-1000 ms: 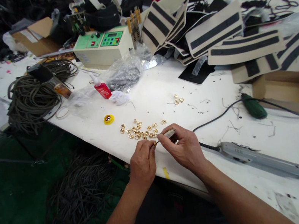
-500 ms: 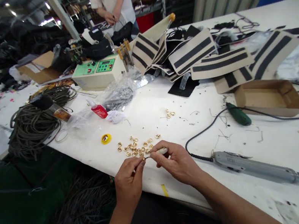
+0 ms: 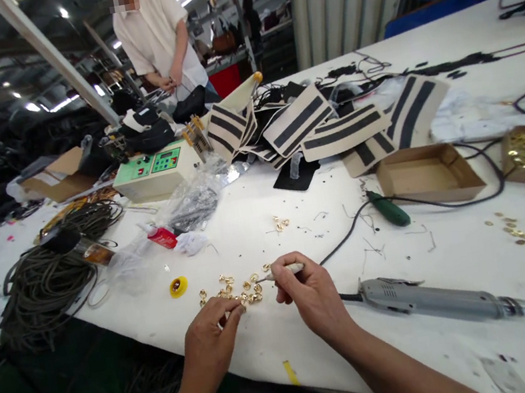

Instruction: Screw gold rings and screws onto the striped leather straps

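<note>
My right hand (image 3: 304,291) is closed around a slim tool with a pale handle (image 3: 295,268) and a thin metal tip. The tip points left, over a loose pile of small gold metal fittings with rings (image 3: 248,287). Low at the pile's front edge is my left hand (image 3: 215,333), thumb and forefinger pinched on a small gold fitting (image 3: 243,306), mostly hidden by the fingertips. A round yellow dish (image 3: 178,286) sits left of the pile. Behind it lies a red bottle (image 3: 162,236) with a white nozzle.
An electric screwdriver (image 3: 433,302) lies right of my right arm, its cord running back. Behind it are a green-handled tool (image 3: 389,208), a cardboard tray (image 3: 428,174) and scattered gold discs (image 3: 516,226). Striped panels (image 3: 342,131) and a control box (image 3: 157,174) stand farther back. A person stands beyond.
My hands have moved apart; the tool's tip has left the fitting in my left fingers. The left hand has lowered to the pile's near edge. The view has shifted right and up.
</note>
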`<state>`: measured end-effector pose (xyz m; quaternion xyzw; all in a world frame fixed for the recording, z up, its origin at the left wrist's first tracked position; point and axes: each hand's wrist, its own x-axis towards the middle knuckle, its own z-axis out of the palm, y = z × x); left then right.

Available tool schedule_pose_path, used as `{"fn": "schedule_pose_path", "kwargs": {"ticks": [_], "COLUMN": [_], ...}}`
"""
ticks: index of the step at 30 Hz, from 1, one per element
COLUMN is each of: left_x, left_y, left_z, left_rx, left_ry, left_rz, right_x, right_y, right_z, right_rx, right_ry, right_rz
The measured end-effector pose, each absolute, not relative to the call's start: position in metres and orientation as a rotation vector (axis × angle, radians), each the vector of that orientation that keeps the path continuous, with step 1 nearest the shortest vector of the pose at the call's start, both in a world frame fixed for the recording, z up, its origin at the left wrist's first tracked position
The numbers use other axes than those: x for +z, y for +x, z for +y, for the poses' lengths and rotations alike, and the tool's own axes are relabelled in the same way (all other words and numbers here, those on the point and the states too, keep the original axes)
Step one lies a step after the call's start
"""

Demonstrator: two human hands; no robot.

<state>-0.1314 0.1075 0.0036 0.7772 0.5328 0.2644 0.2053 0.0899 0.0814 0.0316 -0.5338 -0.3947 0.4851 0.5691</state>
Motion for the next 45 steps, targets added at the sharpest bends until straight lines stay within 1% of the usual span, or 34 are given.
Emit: {"fn": "schedule_pose_path", "kwargs": {"ticks": [4, 7, 9, 13, 19, 25, 31, 36, 41, 45], "left_x": [0.009, 0.018, 0.024, 0.023, 0.001, -0.009, 0.0, 0.007, -0.02, -0.041], "left_y": [-0.134, -0.126, -0.113, -0.063, 0.018, 0.035, 0.02, -0.03, -0.08, -0.093], "left_z": [0.142, 0.174, 0.195, 0.229, 0.251, 0.255, 0.231, 0.169, 0.095, 0.065], "left_rx": [0.445, 0.191, 0.112, 0.19, 0.34, 0.504, 0.703, 0.896, 1.138, 1.219], "left_ry": [2.116, 2.109, 2.136, 2.23, 2.24, 2.173, 2.044, 1.832, 1.509, 1.365], "left_rz": [1.563, 1.522, 1.493, 1.516, 1.657, 1.681, 1.573, 1.531, 1.592, 1.657], "right_x": [0.036, 0.04, 0.041, 0.042, 0.037, 0.035, 0.038, 0.043, 0.042, 0.029], "right_y": [0.092, 0.094, 0.097, 0.109, 0.125, 0.126, 0.128, 0.123, 0.097, 0.077], "right_z": [0.081, 0.079, 0.079, 0.082, 0.09, 0.093, 0.093, 0.091, 0.084, 0.079], "right_rx": [1.184, 1.175, 1.155, 1.089, 1.034, 1.055, 1.036, 1.019, 1.046, 1.0], "right_ry": [-1.222, -1.215, -1.188, -1.137, -1.06, -1.039, -1.022, -1.115, -1.337, -1.413], "right_rz": [-0.882, -0.823, -0.778, -0.683, -0.528, -0.461, -0.476, -0.639, -1.016, -1.261]}}
